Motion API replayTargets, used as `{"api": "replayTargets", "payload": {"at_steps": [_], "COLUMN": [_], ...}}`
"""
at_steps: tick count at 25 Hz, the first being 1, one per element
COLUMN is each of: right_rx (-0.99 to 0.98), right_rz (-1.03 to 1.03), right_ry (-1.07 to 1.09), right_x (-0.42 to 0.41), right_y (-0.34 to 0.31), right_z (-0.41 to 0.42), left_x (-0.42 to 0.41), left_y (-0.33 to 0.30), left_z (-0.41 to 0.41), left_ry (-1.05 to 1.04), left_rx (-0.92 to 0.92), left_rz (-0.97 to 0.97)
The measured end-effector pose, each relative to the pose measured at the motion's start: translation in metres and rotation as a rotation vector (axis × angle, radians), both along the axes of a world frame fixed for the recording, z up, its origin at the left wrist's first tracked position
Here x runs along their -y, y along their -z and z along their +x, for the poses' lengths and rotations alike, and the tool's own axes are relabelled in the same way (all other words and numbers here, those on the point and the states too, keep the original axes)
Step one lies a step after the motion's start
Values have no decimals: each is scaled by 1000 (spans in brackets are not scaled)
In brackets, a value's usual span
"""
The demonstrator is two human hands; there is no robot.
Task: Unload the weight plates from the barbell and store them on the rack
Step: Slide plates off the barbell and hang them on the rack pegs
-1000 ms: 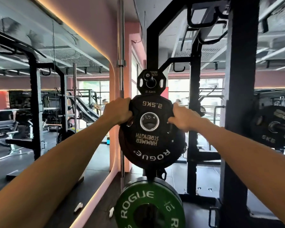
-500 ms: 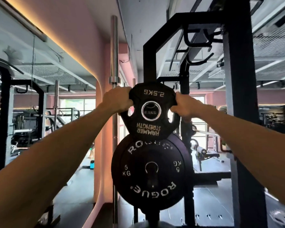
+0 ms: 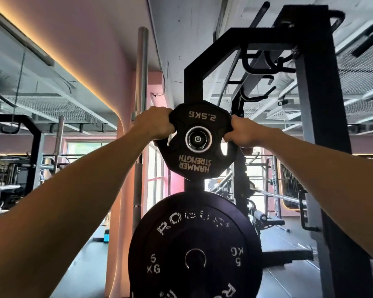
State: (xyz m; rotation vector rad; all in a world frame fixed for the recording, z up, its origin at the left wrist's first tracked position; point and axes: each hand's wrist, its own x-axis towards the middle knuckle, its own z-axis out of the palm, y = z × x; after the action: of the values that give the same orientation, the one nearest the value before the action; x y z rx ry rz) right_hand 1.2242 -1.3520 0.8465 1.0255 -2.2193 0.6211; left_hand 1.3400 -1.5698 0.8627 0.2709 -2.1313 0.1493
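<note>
The 2.5 kg plate rose above the 5 kg plate and slid onto the rack's upper peg.

Two bare forearms, long and lean, no sleeve anywhere along them up to the frame's lower corners. No watch, band or bracelet at either wrist; no glove, wrap or tape on left hand or right hand. No ring on the few fingers in sight; knuckles rounded, the rest of the fingers hidden.
</note>
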Motion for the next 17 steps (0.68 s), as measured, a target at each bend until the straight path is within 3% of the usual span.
{"api": "replayTargets", "payload": {"at_steps": [4, 9, 12, 17], "right_rx": [37, 67, 16, -30], "right_rz": [-28, -97, -195, -171], "right_ry": [14, -14, 13, 90], "right_x": [20, 52, 66, 88], "right_y": [-3, 6, 4, 8], "right_z": [-34, -79, -99, -133], "left_x": [20, 52, 68, 85], "left_y": [7, 26, 31, 36], "left_z": [-38, -83, -106, -142], "left_ry": [-26, 280, 263, 164], "left_rx": [-2, -41, -83, -101], "left_rz": [2, -40, -59, -61]}}
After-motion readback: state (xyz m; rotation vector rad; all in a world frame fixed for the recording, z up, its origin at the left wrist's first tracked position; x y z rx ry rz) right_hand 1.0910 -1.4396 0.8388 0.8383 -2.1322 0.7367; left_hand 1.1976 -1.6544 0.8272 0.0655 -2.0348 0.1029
